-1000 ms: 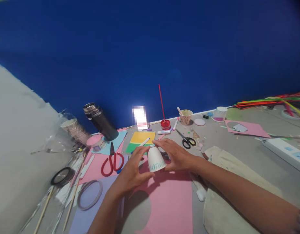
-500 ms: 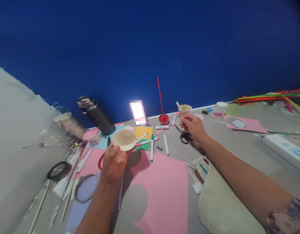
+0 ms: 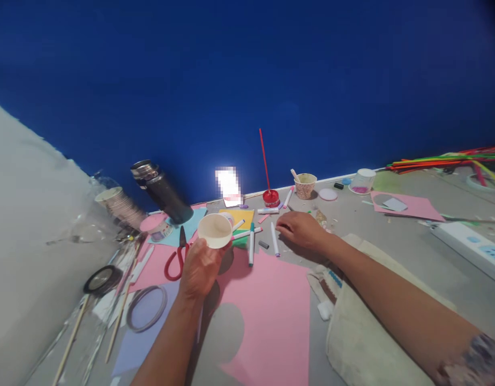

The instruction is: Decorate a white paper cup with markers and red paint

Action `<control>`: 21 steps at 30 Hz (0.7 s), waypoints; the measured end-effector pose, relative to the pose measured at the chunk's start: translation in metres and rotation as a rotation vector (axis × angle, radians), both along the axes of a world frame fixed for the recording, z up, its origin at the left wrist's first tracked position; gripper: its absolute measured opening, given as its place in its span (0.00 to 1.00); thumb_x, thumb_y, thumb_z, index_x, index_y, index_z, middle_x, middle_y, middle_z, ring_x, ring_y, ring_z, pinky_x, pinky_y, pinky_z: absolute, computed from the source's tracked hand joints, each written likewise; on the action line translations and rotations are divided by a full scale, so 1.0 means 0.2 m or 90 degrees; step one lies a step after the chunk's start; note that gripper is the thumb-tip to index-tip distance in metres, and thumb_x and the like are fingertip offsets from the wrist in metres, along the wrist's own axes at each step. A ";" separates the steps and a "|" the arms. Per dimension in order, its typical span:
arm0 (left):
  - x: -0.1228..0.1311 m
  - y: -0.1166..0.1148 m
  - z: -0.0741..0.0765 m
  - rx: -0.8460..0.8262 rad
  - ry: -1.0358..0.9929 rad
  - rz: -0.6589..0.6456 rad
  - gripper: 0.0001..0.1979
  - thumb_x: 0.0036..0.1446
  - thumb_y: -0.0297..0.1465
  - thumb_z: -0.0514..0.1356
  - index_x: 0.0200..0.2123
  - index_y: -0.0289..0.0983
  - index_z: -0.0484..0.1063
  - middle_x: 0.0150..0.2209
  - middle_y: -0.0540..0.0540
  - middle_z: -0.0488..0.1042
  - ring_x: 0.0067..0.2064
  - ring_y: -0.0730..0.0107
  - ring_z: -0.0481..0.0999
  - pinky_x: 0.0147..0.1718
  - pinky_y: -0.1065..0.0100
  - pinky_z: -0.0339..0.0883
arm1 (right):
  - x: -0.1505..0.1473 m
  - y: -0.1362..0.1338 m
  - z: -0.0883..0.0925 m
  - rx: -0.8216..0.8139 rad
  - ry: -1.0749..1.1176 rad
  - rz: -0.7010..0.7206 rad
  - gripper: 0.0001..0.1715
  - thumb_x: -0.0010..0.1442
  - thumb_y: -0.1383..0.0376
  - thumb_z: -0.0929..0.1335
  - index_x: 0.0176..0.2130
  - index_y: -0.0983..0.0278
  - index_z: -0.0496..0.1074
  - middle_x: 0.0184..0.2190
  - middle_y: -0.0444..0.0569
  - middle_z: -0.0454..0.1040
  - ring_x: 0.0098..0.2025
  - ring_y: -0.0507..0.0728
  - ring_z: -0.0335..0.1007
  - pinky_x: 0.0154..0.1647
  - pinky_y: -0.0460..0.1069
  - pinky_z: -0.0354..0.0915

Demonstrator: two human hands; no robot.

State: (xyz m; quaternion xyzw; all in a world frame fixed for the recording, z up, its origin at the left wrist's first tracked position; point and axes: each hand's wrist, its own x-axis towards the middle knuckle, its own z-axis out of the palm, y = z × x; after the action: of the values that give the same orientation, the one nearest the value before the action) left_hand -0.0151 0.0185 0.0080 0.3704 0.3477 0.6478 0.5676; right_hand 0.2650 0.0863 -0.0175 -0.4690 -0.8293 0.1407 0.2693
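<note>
My left hand [image 3: 201,265] is closed round a white paper cup [image 3: 214,230], tipped so its open mouth faces me, above the pink paper sheet [image 3: 271,305]. My right hand [image 3: 301,229] rests knuckles up on the grey surface with its fingers curled down. Whatever lies under that hand is hidden. A purple-capped marker [image 3: 274,239] lies just left of its fingertips. A teal marker [image 3: 251,244] and a pink one [image 3: 247,233] lie between the two hands.
Red scissors [image 3: 175,260] lie left of the cup, near a black flask [image 3: 161,190] and stacked cups [image 3: 119,203]. By the blue wall stand a red paint pot [image 3: 270,197] and a patterned cup [image 3: 305,186]. A cloth bag [image 3: 364,321] lies under my right forearm, a power strip [image 3: 468,246] at right.
My left hand lifted the cup off the pink sheet and turned its mouth toward me. My right hand left the cup, reached toward the black scissors, then came down over them; they no longer show.
</note>
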 end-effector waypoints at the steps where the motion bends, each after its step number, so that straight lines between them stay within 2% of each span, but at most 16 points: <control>1: 0.00 0.00 0.00 -0.003 -0.006 -0.003 0.29 0.53 0.44 0.71 0.57 0.43 0.75 0.56 0.40 0.80 0.62 0.46 0.76 0.47 0.57 0.79 | -0.01 -0.01 0.00 0.008 -0.023 0.017 0.09 0.66 0.65 0.68 0.36 0.62 0.80 0.38 0.52 0.83 0.41 0.59 0.75 0.41 0.50 0.60; 4: -0.01 0.00 -0.01 -0.014 -0.032 -0.024 0.27 0.53 0.41 0.70 0.56 0.42 0.75 0.57 0.40 0.80 0.63 0.46 0.74 0.51 0.54 0.78 | -0.03 -0.02 -0.02 0.029 -0.071 0.053 0.09 0.66 0.68 0.68 0.40 0.62 0.81 0.41 0.53 0.82 0.44 0.60 0.75 0.44 0.51 0.61; 7: -0.02 -0.02 -0.01 -0.015 -0.041 -0.048 0.28 0.49 0.37 0.69 0.56 0.44 0.75 0.56 0.42 0.80 0.64 0.45 0.73 0.55 0.49 0.75 | -0.03 -0.02 -0.03 0.048 -0.092 0.070 0.10 0.65 0.70 0.68 0.41 0.63 0.81 0.40 0.54 0.81 0.45 0.61 0.75 0.44 0.51 0.62; 11: -0.03 -0.03 -0.02 -0.039 -0.050 -0.078 0.30 0.47 0.38 0.68 0.56 0.44 0.75 0.55 0.41 0.80 0.63 0.43 0.75 0.55 0.44 0.75 | -0.01 0.00 -0.05 0.068 -0.093 0.068 0.11 0.66 0.70 0.67 0.41 0.62 0.81 0.40 0.54 0.81 0.44 0.61 0.75 0.44 0.52 0.64; 17: -0.06 -0.02 0.00 -0.007 -0.053 -0.031 0.27 0.51 0.40 0.68 0.55 0.44 0.75 0.54 0.42 0.81 0.61 0.45 0.76 0.50 0.51 0.75 | 0.01 0.02 -0.07 0.070 -0.062 0.019 0.13 0.67 0.69 0.66 0.42 0.61 0.82 0.43 0.53 0.83 0.47 0.62 0.77 0.46 0.52 0.66; 21: -0.06 -0.02 -0.01 -0.039 -0.077 -0.078 0.28 0.49 0.47 0.68 0.53 0.44 0.76 0.54 0.41 0.80 0.62 0.40 0.75 0.48 0.50 0.75 | 0.01 0.03 -0.07 0.065 -0.040 -0.007 0.13 0.68 0.66 0.66 0.41 0.61 0.82 0.43 0.53 0.84 0.46 0.62 0.78 0.47 0.53 0.66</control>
State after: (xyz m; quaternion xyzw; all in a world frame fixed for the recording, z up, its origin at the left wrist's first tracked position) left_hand -0.0274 0.0149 0.0068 0.3340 0.3092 0.6221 0.6371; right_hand 0.2671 0.0917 -0.0324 -0.4636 -0.8408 0.0816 0.2675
